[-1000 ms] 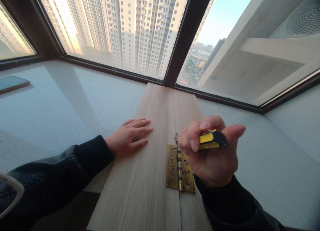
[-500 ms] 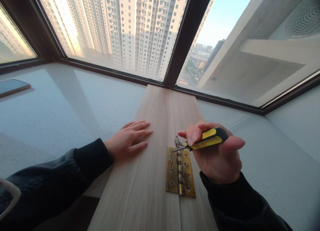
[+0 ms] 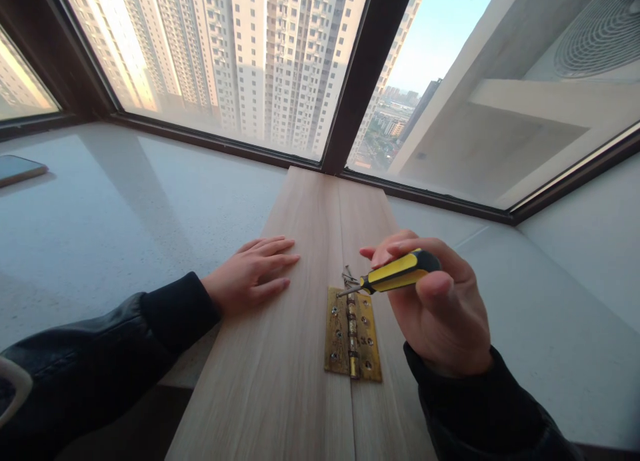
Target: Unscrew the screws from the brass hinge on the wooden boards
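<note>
My left hand lies flat on the left wooden board, fingers stretched out. In my right hand is a yellow and black screwdriver, its handle tilted up to the right. The index finger rests along the handle, and the thumb stands off near its butt end. The tip meets the top left hole of a worn brass hinge, which lies opened flat across the seam between two boards. Screw heads show in the hinge's left leaf. Just above the hinge lie several loose screws, partly behind the shaft.
A pale speckled sill spreads to both sides beneath the boards. At the far left lies a phone. Dark window frames rise behind the boards' far end, and a white wall stands at the right.
My right hand has shifted its fingers around the screwdriver handle, the thumb now nearer the butt end. The tip stays at the same hinge hole. My left hand has stayed put; the view has shifted slightly.
</note>
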Demonstrator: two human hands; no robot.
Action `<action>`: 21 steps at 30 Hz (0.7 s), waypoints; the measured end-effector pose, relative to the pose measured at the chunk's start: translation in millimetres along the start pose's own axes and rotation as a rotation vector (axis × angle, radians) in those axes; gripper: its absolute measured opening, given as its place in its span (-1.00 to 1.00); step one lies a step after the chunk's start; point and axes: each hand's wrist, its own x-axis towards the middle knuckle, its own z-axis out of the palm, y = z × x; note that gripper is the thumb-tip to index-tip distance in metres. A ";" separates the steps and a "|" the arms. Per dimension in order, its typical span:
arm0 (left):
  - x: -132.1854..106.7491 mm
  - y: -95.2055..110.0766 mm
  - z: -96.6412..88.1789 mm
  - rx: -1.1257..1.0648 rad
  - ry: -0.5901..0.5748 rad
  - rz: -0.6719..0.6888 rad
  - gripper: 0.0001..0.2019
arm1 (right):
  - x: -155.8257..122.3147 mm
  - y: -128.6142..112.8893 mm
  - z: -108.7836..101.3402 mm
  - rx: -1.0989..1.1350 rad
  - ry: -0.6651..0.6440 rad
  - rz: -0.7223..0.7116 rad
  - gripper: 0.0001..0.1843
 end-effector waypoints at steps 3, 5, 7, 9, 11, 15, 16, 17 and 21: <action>-0.7 0.6 -0.8 -0.023 -0.002 -0.005 -0.53 | 3.4 5.7 4.0 0.047 0.031 0.003 -0.74; -1.1 1.1 -1.4 -0.026 -0.003 -0.008 -0.53 | 6.4 12.4 13.3 0.126 0.038 0.014 -0.70; -1.4 1.4 -1.7 -0.018 -0.005 -0.010 -0.53 | 9.0 18.2 25.2 0.191 0.036 0.030 -0.68; -1.4 1.2 -1.6 -0.007 -0.005 -0.009 -0.53 | 10.4 20.1 34.5 0.222 0.022 0.040 -0.61; -1.2 0.8 -1.3 0.001 -0.001 -0.006 -0.52 | 10.2 17.6 36.2 0.194 -0.009 0.029 -0.56; -0.5 0.5 -0.8 0.004 -0.005 0.002 -0.52 | 6.0 6.2 18.4 0.073 -0.027 0.010 -0.68; -0.4 0.7 -0.9 0.003 -0.007 0.003 -0.52 | 4.8 4.3 13.1 0.052 -0.021 0.018 -0.73; -0.2 0.9 -1.0 0.003 -0.009 0.003 -0.52 | 4.1 3.4 8.9 0.033 -0.018 0.028 -0.75; 0.3 1.6 -1.3 0.008 -0.011 -0.002 -0.52 | 5.7 8.9 7.4 0.107 -0.003 0.043 -0.69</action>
